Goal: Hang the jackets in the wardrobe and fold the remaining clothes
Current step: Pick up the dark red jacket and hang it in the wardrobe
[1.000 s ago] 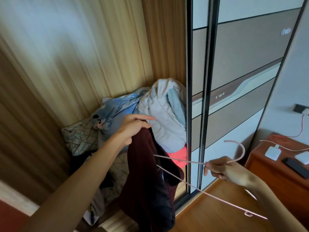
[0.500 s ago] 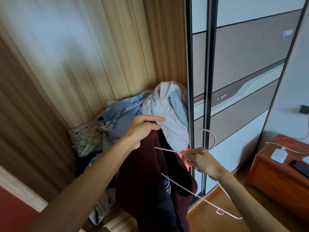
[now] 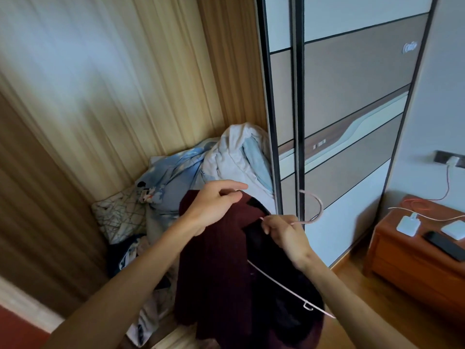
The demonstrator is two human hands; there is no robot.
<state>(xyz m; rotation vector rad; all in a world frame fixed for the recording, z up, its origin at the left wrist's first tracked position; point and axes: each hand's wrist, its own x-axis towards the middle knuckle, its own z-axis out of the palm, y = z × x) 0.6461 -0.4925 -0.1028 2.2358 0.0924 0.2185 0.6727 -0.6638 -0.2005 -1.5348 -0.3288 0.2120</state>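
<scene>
**A:** where's the jacket (image 3: 221, 260) at, how's it look?

**B:** Dark maroon, ribbed, black inside. It's held up before the open wardrobe (image 3: 125, 96), its top pinched by the grip of the left hand (image 3: 214, 205). A pink wire hanger (image 3: 321, 205) is clutched at the neck by the right hand (image 3: 286, 235).

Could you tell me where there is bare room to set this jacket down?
Bare wood floor lies between the sliding door and the nightstand. Chargers and a phone crowd the nightstand; clothes heap inside the wardrobe.
</scene>
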